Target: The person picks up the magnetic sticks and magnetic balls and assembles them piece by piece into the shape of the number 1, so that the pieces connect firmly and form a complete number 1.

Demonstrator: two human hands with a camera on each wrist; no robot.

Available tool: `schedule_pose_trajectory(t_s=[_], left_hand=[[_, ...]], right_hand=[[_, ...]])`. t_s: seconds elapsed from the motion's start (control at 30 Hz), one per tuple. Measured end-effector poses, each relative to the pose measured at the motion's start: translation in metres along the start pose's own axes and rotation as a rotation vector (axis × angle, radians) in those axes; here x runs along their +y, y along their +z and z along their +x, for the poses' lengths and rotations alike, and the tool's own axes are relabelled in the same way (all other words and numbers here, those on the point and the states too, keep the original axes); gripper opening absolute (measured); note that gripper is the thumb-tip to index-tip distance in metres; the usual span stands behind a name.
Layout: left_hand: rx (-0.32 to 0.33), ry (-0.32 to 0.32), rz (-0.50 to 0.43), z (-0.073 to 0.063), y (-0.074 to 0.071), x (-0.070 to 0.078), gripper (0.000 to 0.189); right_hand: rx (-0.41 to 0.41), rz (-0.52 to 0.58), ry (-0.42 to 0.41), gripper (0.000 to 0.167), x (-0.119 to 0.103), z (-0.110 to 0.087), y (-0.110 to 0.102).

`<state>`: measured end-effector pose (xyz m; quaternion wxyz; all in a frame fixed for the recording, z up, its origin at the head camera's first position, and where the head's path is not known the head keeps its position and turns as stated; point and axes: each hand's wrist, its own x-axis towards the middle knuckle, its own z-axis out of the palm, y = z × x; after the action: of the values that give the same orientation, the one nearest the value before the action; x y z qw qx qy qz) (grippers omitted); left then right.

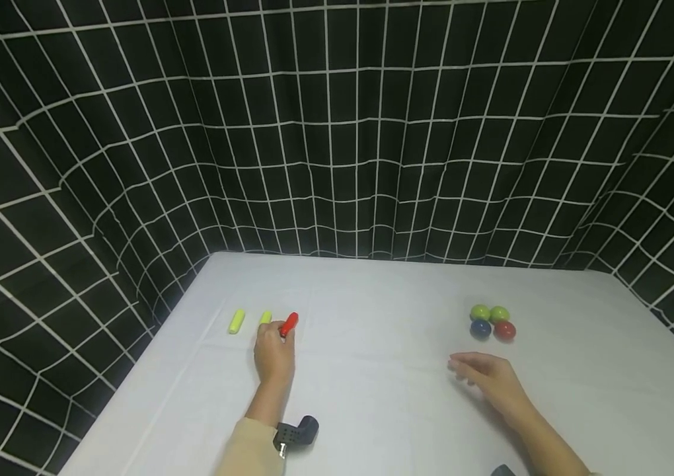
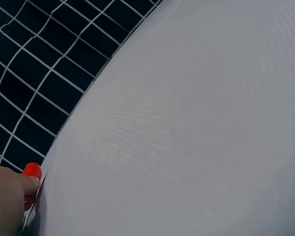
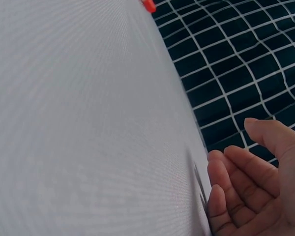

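My left hand (image 1: 274, 354) pinches a short red stick-shaped piece (image 1: 290, 323) between thumb and fingers at the left of the table. In the left wrist view the red piece's rounded end (image 2: 32, 169) sticks up past the thumb. Just left of it lies a yellow-green stick (image 1: 265, 317), partly hidden behind the fingers. Another yellow-green stick (image 1: 237, 321) lies farther left. My right hand (image 1: 488, 380) hovers low over the right side with fingers loosely bent and nothing in them; the right wrist view shows its bare palm (image 3: 255, 196).
Beyond the right hand two green balls (image 1: 480, 313), a dark blue ball (image 1: 480, 329) and a red ball (image 1: 505, 330) sit in a tight cluster. A white cloth covers the table (image 1: 373, 311). Black curtain with a white grid (image 1: 355, 132) surrounds its back and sides.
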<state>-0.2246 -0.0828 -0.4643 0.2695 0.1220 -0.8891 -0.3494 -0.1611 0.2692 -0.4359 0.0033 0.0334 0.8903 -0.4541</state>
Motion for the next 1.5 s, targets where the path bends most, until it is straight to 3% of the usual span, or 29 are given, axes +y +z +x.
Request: schedule_pose_trajectory(t_s=[0.13, 0.23, 0.57, 0.93, 1.27, 1.5], left_hand=[[-0.008, -0.008, 0.021, -0.003, 0.003, 0.005, 0.021], [-0.029, -0.027, -0.014, -0.006, 0.005, 0.010, 0.021], [-0.120, -0.119, -0.292, -0.008, 0.010, 0.024, 0.022], [-0.246, -0.116, -0.417, -0.010, 0.018, 0.037, 0.018], [-0.385, -0.151, -0.600, -0.014, 0.024, 0.044, 0.021], [-0.476, -0.150, -0.660, -0.017, 0.029, 0.053, 0.024]], right_hand=[[0.002, 0.003, 0.000, 0.043, 0.002, -0.001, 0.000], [0.003, -0.002, 0.000, 0.044, 0.003, -0.001, 0.001], [0.004, 0.017, 0.006, 0.043, 0.001, -0.003, 0.000], [0.024, 0.005, -0.001, 0.043, 0.006, 0.004, -0.003], [0.114, -0.008, 0.095, 0.047, 0.011, 0.007, -0.009], [0.162, 0.027, 0.127, 0.048, 0.015, 0.008, -0.012]])
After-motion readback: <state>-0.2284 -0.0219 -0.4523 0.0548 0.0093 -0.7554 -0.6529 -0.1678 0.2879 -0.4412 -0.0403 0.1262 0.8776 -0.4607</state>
